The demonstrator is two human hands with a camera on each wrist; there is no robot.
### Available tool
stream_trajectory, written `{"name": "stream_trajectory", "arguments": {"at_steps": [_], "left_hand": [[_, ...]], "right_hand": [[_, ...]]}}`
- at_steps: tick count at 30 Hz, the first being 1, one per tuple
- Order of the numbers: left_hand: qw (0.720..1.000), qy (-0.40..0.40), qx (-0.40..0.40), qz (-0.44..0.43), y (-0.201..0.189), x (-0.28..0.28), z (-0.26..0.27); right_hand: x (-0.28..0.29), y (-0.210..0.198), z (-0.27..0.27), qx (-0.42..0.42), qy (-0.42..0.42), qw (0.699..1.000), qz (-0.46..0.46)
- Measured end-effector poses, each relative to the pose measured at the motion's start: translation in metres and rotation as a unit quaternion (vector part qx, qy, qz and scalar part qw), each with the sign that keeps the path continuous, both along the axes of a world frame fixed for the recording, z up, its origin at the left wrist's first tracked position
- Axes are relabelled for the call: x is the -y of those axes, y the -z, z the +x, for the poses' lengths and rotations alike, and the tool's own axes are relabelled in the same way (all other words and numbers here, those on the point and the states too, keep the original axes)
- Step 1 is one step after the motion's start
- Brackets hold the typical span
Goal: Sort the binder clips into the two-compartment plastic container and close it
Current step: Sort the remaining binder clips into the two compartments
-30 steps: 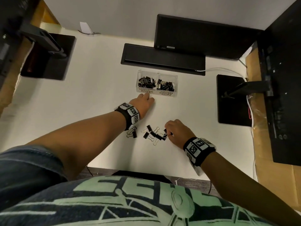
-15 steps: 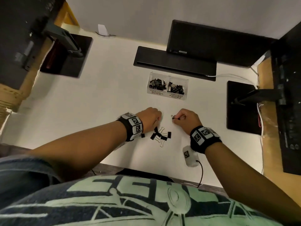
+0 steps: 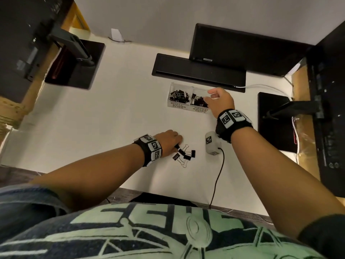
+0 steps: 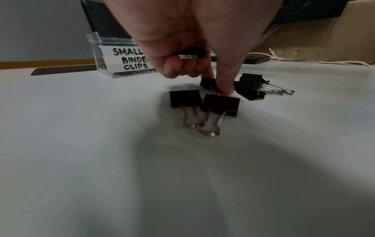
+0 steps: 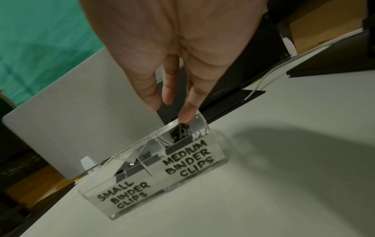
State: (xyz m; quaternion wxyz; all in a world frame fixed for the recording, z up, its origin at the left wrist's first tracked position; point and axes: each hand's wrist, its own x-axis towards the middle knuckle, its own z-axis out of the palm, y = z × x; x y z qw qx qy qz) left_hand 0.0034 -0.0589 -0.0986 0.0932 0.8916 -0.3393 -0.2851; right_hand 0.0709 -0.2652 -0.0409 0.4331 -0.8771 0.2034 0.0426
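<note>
right hand (image 3: 221, 101) risen to container (image 3: 179, 106)

Office desk, white desktop (image 3: 115, 118), black monitor stands (image 3: 74, 64), cardboard boxes (image 3: 306, 143)

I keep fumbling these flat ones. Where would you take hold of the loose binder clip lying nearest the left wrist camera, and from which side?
Probably by the black body of that nearest binder clip, pinched across its two side ends from above. It lies flat on the table, wire handles folded out toward the camera and overlapping the neighbouring clip, so the handles offer a thin, tangled hold.
</note>
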Motion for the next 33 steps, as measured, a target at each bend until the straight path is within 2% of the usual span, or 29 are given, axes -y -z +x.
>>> {"name": "stream_trajectory", "arguments": {"at_steps": [3, 7, 11, 14, 18, 22, 26, 30, 33], "left_hand": [[1.0, -0.007, 0.005, 0.013, 0.001, 0.0, -0.001], [1.0, -0.019, 0.005, 0.024, 0.003, 0.0, -0.001], [0.999, -0.01, 0.009, 0.034, 0.002, 0.003, 0.0], [0.999, 0.0, 0.014, 0.032, 0.001, 0.004, -0.001], [0.999, -0.007, 0.023, 0.02, 0.001, 0.006, -0.002], [0.999, -0.033, 0.01, 0.003, 0.001, 0.005, 0.0], [0.994, -0.104, -0.011, -0.028, -0.003, 0.003, 0.007], [0.982, -0.179, -0.035, -0.054, -0.009, 0.002, 0.019], [0.964, -0.243, -0.036, -0.106, -0.019, 0.005, 0.031]], "right_hand": [[-0.005, -0.007, -0.013, 0.002, -0.026, 0.999, -0.033], [-0.01, -0.001, -0.053, -0.046, -0.138, 0.988, -0.055], [-0.014, 0.025, -0.099, -0.12, -0.308, 0.938, -0.101], [-0.019, 0.043, -0.122, -0.112, -0.36, 0.92, -0.104], [-0.021, 0.053, -0.13, -0.095, -0.355, 0.923, -0.116], [-0.018, 0.052, -0.125, -0.082, -0.303, 0.943, -0.107], [-0.027, 0.048, -0.12, -0.069, -0.276, 0.956, -0.077], [-0.041, 0.049, -0.114, -0.089, -0.295, 0.946, -0.101], [-0.048, 0.054, -0.111, -0.099, -0.308, 0.939, -0.118]]}}
